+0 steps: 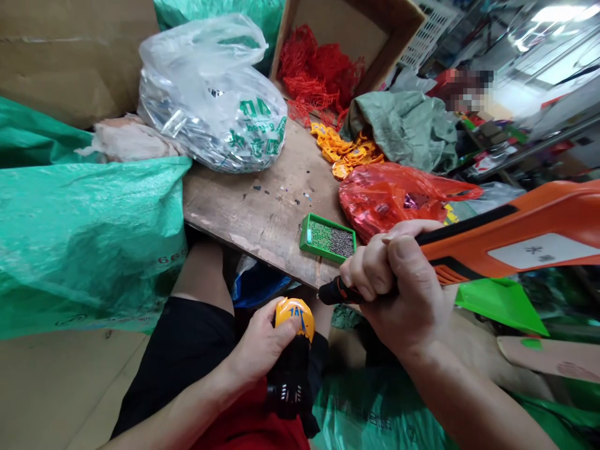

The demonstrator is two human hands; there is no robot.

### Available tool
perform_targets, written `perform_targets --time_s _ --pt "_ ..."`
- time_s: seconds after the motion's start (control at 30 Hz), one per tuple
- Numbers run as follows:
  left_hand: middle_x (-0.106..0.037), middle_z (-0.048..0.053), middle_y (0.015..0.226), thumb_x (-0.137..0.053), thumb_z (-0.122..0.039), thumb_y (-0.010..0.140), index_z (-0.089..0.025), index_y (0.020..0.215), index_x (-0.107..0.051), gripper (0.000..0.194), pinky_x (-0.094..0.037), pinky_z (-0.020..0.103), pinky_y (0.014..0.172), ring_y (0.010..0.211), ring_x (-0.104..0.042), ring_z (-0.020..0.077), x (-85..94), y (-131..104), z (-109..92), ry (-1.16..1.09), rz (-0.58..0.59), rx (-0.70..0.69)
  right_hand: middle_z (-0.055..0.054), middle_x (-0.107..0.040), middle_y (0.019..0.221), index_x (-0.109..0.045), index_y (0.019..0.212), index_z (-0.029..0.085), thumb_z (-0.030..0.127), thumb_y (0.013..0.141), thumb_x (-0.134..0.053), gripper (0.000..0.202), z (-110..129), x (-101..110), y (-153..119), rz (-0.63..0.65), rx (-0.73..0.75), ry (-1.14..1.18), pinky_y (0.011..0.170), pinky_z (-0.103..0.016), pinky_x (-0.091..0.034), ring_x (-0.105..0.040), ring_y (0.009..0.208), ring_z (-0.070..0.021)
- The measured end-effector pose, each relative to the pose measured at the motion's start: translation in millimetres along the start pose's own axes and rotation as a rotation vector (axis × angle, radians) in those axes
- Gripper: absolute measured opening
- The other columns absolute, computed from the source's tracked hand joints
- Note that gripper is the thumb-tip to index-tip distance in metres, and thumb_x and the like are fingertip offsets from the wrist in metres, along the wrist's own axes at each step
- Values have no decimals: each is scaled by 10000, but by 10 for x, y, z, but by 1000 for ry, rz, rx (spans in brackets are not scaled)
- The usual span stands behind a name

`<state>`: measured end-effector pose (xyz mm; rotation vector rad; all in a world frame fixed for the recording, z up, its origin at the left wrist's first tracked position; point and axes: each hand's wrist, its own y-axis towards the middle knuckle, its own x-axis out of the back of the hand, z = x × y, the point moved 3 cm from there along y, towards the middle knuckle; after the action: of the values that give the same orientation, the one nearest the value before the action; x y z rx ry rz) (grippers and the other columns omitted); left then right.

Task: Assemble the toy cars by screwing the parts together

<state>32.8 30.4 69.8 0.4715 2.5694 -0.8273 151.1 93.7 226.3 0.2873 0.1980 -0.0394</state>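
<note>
My left hand [269,337] holds a round orange-yellow case [296,314] with blue marking, low over my lap, its thumb lying on the top face. In my right hand [398,281] is an orange and black power screwdriver [510,237], gripped near its front. The black tip points left, a little above and to the right of the case and apart from it. Just beyond that tip, a green tray [307,245] of small dark screws sits at the front edge of the wooden table [262,206].
Orange pieces [347,150] lie farther back, beside a red plastic bag [384,200]. A clear bag [210,106] of shiny parts stands at back left. Red pieces [319,72] spill from a wooden box [379,31]. Green sacks [89,237] flank the left side.
</note>
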Motion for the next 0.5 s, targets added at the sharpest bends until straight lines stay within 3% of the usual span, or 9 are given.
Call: perform_targets --time_s 0.5 --pt "-709 18 821 -755 -522 837 -185 974 -626 386 -526 284 680 743 -664 181 65 -48 -46 -13 -56 -60 116 -426 486 -531 770 233 319 900 -758 275 -20 68 61 -37 -1 54 425 -228 -396 -385 366 -68"
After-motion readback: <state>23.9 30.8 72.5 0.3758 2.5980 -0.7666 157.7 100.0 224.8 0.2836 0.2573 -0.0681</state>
